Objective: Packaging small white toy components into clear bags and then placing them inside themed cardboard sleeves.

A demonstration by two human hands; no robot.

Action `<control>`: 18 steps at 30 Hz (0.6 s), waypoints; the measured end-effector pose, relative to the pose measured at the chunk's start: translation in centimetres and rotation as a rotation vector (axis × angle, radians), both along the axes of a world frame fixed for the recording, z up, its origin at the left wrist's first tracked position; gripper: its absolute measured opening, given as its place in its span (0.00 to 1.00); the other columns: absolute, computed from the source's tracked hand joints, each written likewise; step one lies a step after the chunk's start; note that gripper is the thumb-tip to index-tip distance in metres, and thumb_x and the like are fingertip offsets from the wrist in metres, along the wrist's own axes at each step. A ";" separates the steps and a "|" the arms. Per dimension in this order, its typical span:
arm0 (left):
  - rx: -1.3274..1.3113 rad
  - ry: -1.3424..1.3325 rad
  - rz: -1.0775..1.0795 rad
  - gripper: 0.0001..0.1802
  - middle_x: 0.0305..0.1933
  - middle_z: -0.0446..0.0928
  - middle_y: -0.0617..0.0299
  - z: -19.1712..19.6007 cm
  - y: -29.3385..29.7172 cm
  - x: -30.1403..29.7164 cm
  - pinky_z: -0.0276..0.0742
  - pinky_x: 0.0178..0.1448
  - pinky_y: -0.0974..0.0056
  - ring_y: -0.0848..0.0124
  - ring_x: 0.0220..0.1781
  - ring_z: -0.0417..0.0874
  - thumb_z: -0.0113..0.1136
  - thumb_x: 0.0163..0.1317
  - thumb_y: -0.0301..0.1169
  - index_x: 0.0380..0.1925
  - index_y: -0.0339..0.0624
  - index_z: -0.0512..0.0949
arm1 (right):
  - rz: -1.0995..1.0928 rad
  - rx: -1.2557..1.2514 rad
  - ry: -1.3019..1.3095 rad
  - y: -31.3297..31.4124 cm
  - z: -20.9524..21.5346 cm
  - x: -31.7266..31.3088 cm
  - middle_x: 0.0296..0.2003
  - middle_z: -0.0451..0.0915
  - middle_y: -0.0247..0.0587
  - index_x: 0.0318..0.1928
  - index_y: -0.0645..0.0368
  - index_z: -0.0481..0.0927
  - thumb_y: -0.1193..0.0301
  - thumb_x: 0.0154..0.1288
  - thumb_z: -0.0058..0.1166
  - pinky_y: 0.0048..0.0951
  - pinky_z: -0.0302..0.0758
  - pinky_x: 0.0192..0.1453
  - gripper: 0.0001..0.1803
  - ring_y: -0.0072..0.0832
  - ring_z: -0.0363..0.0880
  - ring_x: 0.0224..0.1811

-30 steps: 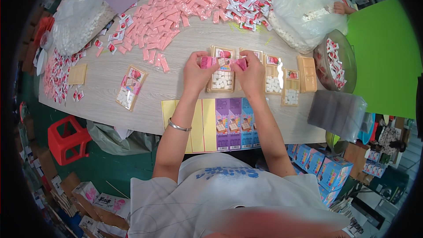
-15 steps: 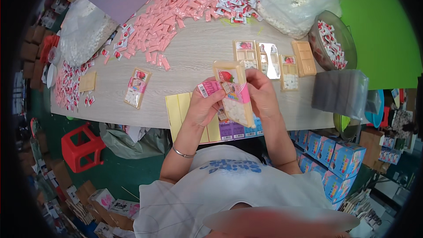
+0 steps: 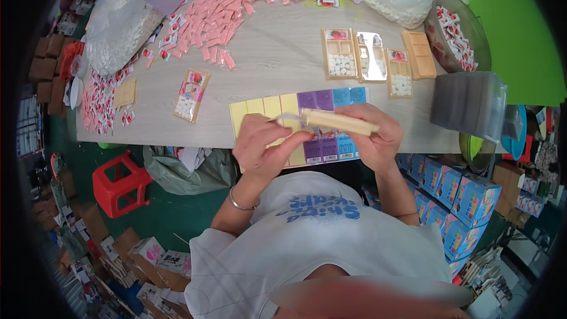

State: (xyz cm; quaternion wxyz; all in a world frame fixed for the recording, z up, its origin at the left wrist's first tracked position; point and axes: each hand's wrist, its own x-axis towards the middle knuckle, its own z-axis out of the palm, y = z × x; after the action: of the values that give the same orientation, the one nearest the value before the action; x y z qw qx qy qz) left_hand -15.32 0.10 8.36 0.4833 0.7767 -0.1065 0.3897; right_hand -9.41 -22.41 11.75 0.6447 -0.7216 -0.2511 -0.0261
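1. Evidently the packing step: both hands hold one tan tray (image 3: 338,122) edge-on above the coloured card strip (image 3: 295,106) at the near desk (image 3: 277,59) edge.
2. Right hand (image 3: 372,139) grip wraps the tray; left hand (image 3: 263,145) pinches its left end.
3. Next likely needs a steady, level tray.

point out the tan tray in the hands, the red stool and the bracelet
tan tray (image 3: 339,123), head view, middle of its long side
red stool (image 3: 120,182), head view, top frame
bracelet (image 3: 241,204), head view, band on the left wrist
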 end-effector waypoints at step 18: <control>-0.168 0.167 -0.547 0.12 0.45 0.87 0.61 0.3 0.0 -2.2 0.81 0.60 0.57 0.67 0.46 0.90 0.75 0.58 0.25 0.43 0.46 0.88 | 0.394 -0.010 -0.271 1.8 -2.0 -1.3 0.41 0.82 0.38 0.36 0.57 0.86 0.75 0.54 0.75 0.38 0.76 0.50 0.10 0.37 0.80 0.48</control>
State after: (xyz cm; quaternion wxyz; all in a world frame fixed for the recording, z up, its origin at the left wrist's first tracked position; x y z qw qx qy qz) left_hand -17.48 0.08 8.70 0.6399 0.7060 -0.2389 0.1872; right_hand -10.71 -20.60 9.79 0.5943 -0.6516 -0.4715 0.0046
